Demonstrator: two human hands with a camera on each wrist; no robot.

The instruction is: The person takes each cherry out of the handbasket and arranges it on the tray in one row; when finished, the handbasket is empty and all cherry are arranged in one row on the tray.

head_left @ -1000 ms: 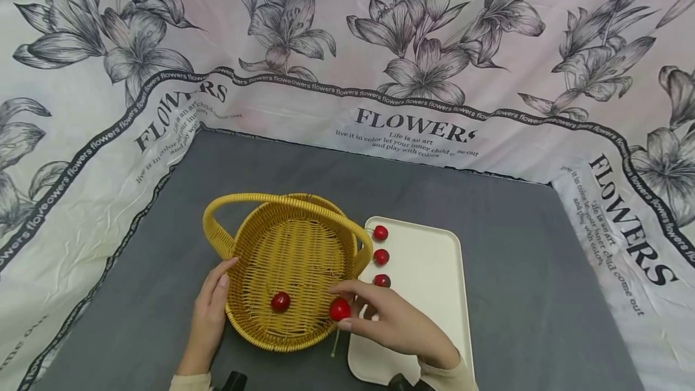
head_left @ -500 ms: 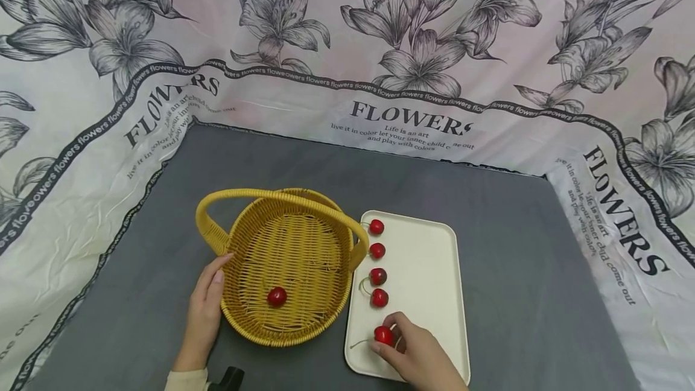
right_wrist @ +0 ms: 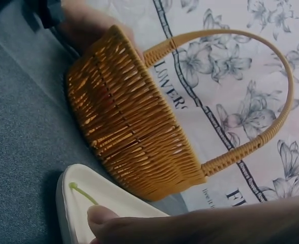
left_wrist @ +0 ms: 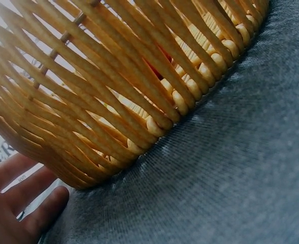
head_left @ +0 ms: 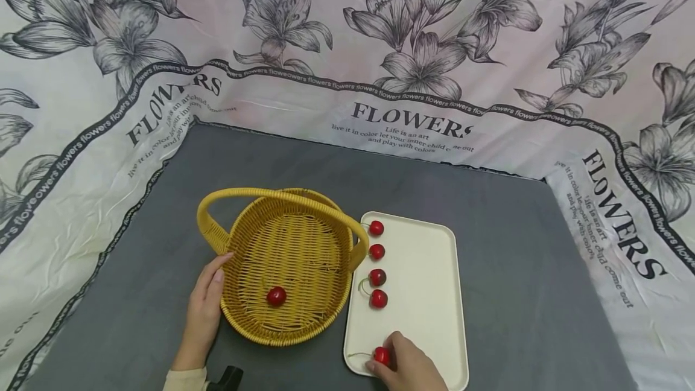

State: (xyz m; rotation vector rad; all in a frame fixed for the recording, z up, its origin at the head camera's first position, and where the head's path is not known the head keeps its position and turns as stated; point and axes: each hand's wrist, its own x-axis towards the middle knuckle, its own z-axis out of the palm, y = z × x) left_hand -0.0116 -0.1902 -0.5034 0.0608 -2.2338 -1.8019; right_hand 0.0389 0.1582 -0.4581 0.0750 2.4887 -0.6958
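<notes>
A yellow wicker basket (head_left: 295, 246) with a tall handle stands left of a cream tray (head_left: 426, 282) in the head view. One dark red cherry (head_left: 276, 296) lies inside it. My left hand (head_left: 202, 312) rests its extended fingers against the basket's left side; the left wrist view shows these fingers (left_wrist: 30, 188) beside the woven wall. At the tray's near end, my right hand (head_left: 408, 365) pinches a red cherry (head_left: 382, 355) between thumb and fingers, its stem pointing left. In the right wrist view only the green stem (right_wrist: 83, 193) shows past the thumb (right_wrist: 102, 215).
Several more cherries (head_left: 378, 299) line the tray's left edge, away from the held one. The basket handle (head_left: 282, 197) arches over the basket, its right end close to the tray. Flower-printed cloth (head_left: 412, 119) borders the grey tabletop (head_left: 516, 270).
My right hand has carried the cherry from the basket's right rim over to the tray and down to its near end. The left hand has stayed at the basket; the view shifted slightly.
</notes>
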